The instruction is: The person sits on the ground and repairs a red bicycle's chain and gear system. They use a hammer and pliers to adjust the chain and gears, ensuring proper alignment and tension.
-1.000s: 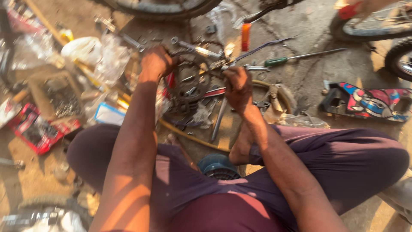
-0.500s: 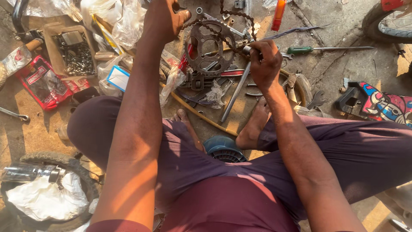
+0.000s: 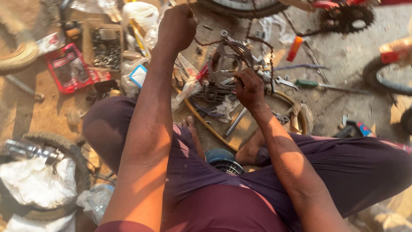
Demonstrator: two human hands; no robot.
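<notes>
Chainring (image 3: pixel 223 64) just above right fingers (image 3: pixel 244 83)

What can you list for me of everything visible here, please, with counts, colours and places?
chainring: one, grey metal, top centre
chain: one, rusty, looped around the chainring
screwdriver: one, green handle, right of the chainring
orange tube: one, upper right
red packet: one, left
box of small parts: one, brown, upper left
tyre: one, black, lower left
white bags: several, lower left
left hand: fist holding the chain, top
right hand: on the chainring
</notes>
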